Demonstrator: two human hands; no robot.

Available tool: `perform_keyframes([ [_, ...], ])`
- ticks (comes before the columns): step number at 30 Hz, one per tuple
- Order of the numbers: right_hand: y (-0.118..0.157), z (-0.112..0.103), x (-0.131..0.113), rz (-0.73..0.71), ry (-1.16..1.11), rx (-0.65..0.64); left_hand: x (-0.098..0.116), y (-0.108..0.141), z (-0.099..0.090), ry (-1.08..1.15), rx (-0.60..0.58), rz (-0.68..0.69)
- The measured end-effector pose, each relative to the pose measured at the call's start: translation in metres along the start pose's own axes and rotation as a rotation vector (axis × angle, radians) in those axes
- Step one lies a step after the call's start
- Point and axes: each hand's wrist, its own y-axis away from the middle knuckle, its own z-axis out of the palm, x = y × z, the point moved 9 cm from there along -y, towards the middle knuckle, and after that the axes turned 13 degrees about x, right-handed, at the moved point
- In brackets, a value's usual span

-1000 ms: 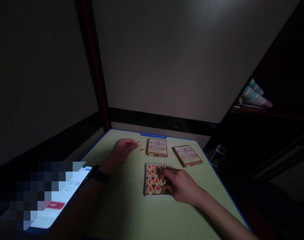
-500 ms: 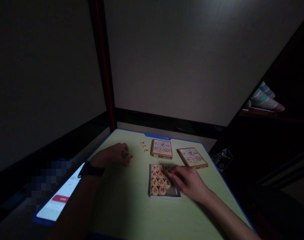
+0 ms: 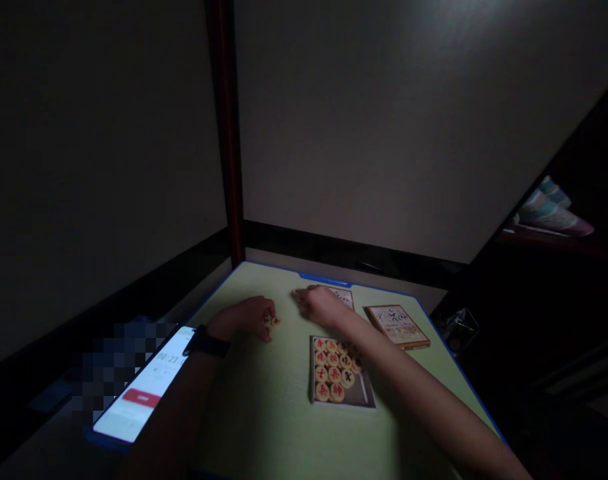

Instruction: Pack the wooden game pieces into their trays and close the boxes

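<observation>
A shallow open box [image 3: 368, 400] lies on the table, with several round Chinese chess pieces [image 3: 335, 375] in rows, red and black characters showing; its front right part is bare. My left hand [image 3: 248, 316], with a dark band at the wrist, is left of the box, its fingers curled round a few Chinese chess pieces [image 3: 275, 321]. Farther back, my right hand [image 3: 325, 305] reaches across the box, fingertips closed on a Chinese chess piece [image 3: 297, 293] on the table. Anything else beneath the right fingers is hidden.
Behind my right hand lies a printed flat box lid [image 3: 345, 295], partly covered. A second printed box [image 3: 398, 325] lies to the right. A lit phone [image 3: 144, 390] showing a timer is at the table's left edge. Walls stand behind the pale green table [image 3: 264, 413].
My right hand has left the open box and moved back and left to the loose pieces. Another black piece now shows in the box. The view has shifted slightly.
</observation>
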Motion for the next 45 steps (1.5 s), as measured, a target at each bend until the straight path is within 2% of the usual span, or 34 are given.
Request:
perform_keyframes([
  [5,-0.013,0.017,-0.004,0.012,0.068,-0.071,0.0,0.005,0.0,0.072,-0.037,-0.027],
  [11,-0.01,0.018,-0.007,-0.033,0.072,-0.129,-0.006,0.003,0.003,0.132,-0.052,-0.076],
  [13,-0.006,0.018,-0.012,-0.053,0.056,-0.144,-0.007,0.001,0.001,0.137,-0.016,-0.076],
  [17,-0.001,0.018,-0.016,-0.059,0.026,-0.146,0.0,0.001,-0.015,0.112,0.164,0.021],
  [19,-0.004,0.016,-0.01,-0.032,0.02,-0.134,0.006,0.002,-0.021,0.11,0.223,0.069],
  [24,-0.028,0.013,0.02,0.066,0.033,-0.092,0.012,-0.002,-0.022,0.067,0.247,0.072],
  [27,-0.039,0.017,0.028,0.096,0.035,-0.088,0.013,-0.005,-0.022,0.024,0.293,0.084],
  [30,-0.042,0.022,0.023,0.089,0.017,-0.1,0.011,-0.007,-0.024,-0.006,0.343,0.084],
  [35,-0.039,0.027,0.015,0.081,0.003,-0.127,0.01,-0.009,-0.026,-0.027,0.362,0.07],
  [41,-0.036,0.028,0.007,0.059,0.009,-0.079,0.015,-0.011,-0.03,-0.039,0.425,0.081],
  [43,-0.031,0.026,0.003,0.037,-0.012,-0.057,0.015,-0.013,-0.034,0.004,0.49,0.038],
  [45,-0.025,0.019,-0.002,0.013,-0.042,-0.032,0.012,-0.016,-0.034,0.144,0.535,-0.059],
])
